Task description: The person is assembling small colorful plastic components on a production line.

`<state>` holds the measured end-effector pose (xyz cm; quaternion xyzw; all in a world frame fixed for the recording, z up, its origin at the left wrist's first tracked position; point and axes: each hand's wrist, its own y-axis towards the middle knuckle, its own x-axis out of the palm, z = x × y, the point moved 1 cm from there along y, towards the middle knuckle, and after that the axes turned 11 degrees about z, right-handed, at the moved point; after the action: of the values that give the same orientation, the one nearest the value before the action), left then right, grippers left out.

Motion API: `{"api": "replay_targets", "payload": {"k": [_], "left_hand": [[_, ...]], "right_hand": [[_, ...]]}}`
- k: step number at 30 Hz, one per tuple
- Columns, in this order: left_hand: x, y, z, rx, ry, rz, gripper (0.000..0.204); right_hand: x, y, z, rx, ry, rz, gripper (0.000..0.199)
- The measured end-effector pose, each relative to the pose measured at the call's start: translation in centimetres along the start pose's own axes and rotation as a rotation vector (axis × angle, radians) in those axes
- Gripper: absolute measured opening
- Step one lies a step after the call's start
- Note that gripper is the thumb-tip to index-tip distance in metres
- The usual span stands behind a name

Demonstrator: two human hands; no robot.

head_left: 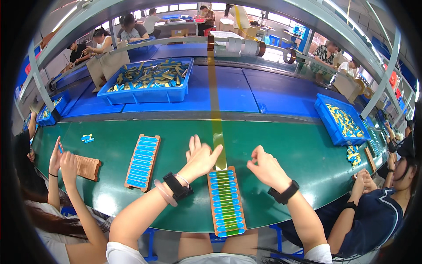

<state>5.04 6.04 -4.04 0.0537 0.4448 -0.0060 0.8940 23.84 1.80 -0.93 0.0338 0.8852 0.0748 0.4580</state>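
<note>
A brown slotted tray filled with small blue parts lies on the green belt right in front of me. A strip of yellow translucent tape runs down from a roll holder above and lies along the tray's middle. My left hand hovers at the tape just beyond the tray's far end, fingers spread, thumb touching the tape. My right hand is loosely curled to the right of the tray's far end; nothing is visible in it.
A second filled brown tray lies to the left. A large blue bin of blue and yellow parts sits beyond the belt, another blue bin at right. A person's hands work at a tray on the left; another person sits at right.
</note>
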Motion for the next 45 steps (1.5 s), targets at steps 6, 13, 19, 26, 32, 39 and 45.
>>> {"api": "replay_targets", "payload": {"k": [6, 13, 19, 26, 32, 39, 45], "left_hand": [[-5.2, -2.7, 3.1, -0.265, -1.316, -0.394, 0.037], [-10.4, -7.0, 0.3, -0.186, -1.371, -0.084, 0.051], [-10.9, -10.2, -8.4, 0.103, -0.254, 0.294, 0.074], [-12.5, -13.3, -16.1, -0.094, 0.233, 0.249, 0.074], [-12.7, -12.3, -16.9, -0.134, 0.098, 0.218, 0.053], [-13.3, -12.0, -15.5, -0.128, 0.09, 0.23, 0.048], [-11.9, -12.3, -13.7, 0.003, -0.032, 0.265, 0.041]], "right_hand": [[1.4, -1.8, 0.6, -0.133, -0.051, -0.057, 0.041], [6.0, -3.8, -4.5, -0.362, -0.5, -0.261, 0.07], [2.6, -1.5, -1.1, -0.674, -0.524, -0.273, 0.074], [-2.9, 2.6, 8.7, -0.407, -0.736, 0.01, 0.052], [-5.8, 6.0, 16.7, -0.322, -0.781, 0.178, 0.05], [1.9, 3.3, 3.3, -0.389, -0.143, 0.109, 0.035], [6.9, 0.0, -3.9, -0.139, 0.139, -0.338, 0.042]]}}
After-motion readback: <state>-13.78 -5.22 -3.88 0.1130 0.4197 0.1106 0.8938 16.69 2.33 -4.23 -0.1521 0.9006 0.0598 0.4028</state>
